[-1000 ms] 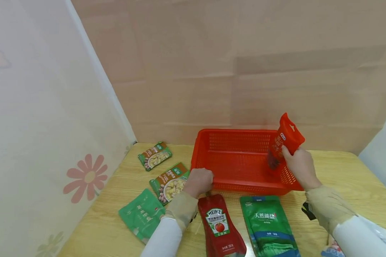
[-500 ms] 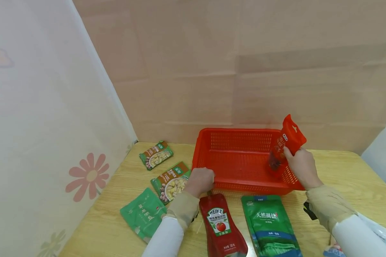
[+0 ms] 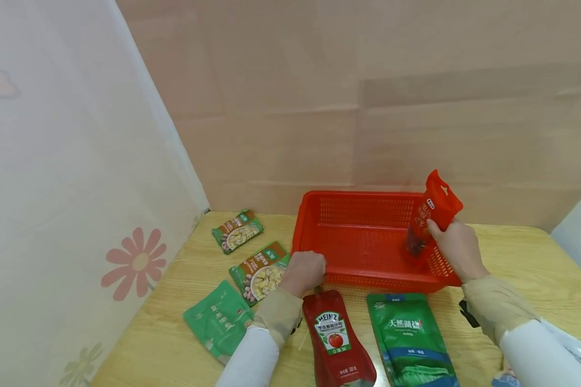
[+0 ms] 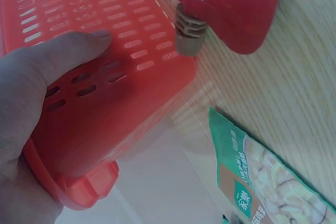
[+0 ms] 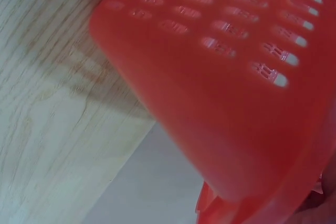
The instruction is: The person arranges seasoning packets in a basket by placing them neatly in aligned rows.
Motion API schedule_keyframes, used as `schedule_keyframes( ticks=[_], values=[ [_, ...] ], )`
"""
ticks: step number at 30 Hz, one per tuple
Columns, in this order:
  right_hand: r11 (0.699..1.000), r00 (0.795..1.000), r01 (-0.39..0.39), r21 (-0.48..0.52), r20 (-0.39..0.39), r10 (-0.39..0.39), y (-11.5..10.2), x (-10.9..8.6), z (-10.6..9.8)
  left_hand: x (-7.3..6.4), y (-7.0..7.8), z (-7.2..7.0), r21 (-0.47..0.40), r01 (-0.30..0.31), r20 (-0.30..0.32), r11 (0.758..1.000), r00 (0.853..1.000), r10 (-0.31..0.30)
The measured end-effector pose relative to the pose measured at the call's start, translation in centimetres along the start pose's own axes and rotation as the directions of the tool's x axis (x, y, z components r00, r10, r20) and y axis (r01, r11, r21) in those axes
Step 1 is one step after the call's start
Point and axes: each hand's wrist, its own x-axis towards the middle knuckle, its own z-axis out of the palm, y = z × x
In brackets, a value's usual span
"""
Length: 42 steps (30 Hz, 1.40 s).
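In the head view a red plastic basket [image 3: 363, 244] with slotted sides stands near the back of the table. My left hand [image 3: 306, 271] grips its near left corner; the left wrist view shows the thumb lying on the slotted wall of the basket [image 4: 121, 72]. A tall red food bag [image 3: 428, 215] with dark contents leans upright inside the basket's right end. My right hand [image 3: 457, 248] holds this bag, thumb on its front, above the right rim. Whether the right fingers also touch the rim is hidden. In the right wrist view the basket wall [image 5: 210, 103] covers most of the picture.
In front of the basket lie a ketchup pouch [image 3: 336, 341] and a green salt bag [image 3: 411, 338]. To the left are two soup packets [image 3: 237, 231] and a green pouch [image 3: 218, 320]. A partly hidden plastic package [image 3: 507, 376] lies under the right forearm. Walls stand behind and left.
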Motion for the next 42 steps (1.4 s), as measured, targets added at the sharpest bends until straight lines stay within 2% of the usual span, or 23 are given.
schedule_keyframes(
  ticks=[12,23,34,42],
  values=[
    [0.998,0.998,0.035,-0.051,-0.043,-0.037,0.2,0.3,0.7,0.2,0.3,0.1,0.014,-0.001,-0.017,1.000,1.000,0.001],
    [0.986,0.985,0.062,-0.156,-0.152,-0.086,-0.3,0.2,1.2,0.1,0.2,0.3,0.033,-0.022,-0.053,0.999,0.998,0.023],
    [0.979,0.980,0.103,-0.177,-0.152,-0.130,-0.7,0.2,1.4,0.0,0.1,0.0,0.044,-0.011,-0.058,0.999,0.998,0.014],
    [0.979,0.981,0.123,-0.166,-0.129,-0.145,-0.2,0.2,1.8,-0.1,0.1,0.4,0.042,-0.005,-0.057,0.999,0.998,0.007]
  ],
)
